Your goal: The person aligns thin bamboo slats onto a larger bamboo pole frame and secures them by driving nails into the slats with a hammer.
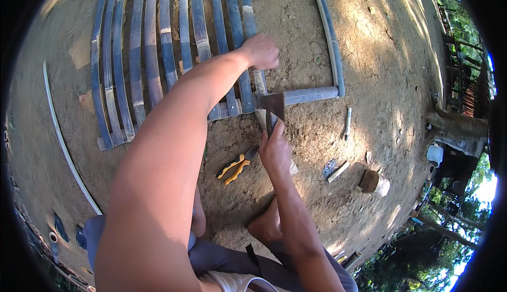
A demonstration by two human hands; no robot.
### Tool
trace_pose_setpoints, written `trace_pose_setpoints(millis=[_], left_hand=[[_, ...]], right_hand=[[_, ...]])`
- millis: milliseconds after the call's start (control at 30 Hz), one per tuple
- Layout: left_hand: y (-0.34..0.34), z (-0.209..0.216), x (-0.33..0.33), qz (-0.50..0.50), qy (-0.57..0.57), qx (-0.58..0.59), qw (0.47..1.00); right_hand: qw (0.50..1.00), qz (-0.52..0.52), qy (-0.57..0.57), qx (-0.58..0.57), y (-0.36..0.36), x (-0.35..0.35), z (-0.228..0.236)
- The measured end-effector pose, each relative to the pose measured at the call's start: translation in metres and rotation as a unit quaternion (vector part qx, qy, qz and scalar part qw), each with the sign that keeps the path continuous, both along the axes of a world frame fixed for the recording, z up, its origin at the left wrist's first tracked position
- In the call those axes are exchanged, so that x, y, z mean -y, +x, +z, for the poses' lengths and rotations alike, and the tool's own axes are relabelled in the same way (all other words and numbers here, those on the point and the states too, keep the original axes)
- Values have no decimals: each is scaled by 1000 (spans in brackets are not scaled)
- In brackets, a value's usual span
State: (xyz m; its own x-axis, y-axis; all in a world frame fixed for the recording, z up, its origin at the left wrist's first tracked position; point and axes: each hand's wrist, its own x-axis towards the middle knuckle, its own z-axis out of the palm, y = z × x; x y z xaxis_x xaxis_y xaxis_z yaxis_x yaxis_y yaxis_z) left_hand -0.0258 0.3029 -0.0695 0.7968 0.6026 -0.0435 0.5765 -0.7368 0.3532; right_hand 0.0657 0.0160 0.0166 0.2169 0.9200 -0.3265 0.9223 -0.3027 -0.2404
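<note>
My left hand (261, 51) is closed over the rightmost bamboo slat (248, 14) of a slatted frame, its fingertips curled out of sight. This slat runs on under the hand to the round bamboo crossbar (311, 95). My right hand (275, 154) grips a hatchet-like tool (273, 104) by its dark handle, the broad flat metal head lying over the joint of slat and crossbar. Whether the head touches the bamboo I cannot tell. Just left of that hand, pliers (233, 169) with yellow and black handles rest on the dirt.
More bamboo slats (150, 43) lie side by side to the left. A side pole (330, 43) bounds the frame's right. On the ground lie a pile of nails (329, 166), a short stick (338, 171), a brown block (369, 181) and a long pale strip (63, 141). My bare foot (266, 223) is close by.
</note>
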Motion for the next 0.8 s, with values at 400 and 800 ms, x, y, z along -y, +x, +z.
trace_pose_setpoints(millis=[400,800], left_hand=[[-25,-5,26,56,85,93,990],[-93,77,165,8,9,-176,984]], right_hand=[[966,-144,-1,-214,83,-8,3],[995,68,-74,-2,79,46,2]])
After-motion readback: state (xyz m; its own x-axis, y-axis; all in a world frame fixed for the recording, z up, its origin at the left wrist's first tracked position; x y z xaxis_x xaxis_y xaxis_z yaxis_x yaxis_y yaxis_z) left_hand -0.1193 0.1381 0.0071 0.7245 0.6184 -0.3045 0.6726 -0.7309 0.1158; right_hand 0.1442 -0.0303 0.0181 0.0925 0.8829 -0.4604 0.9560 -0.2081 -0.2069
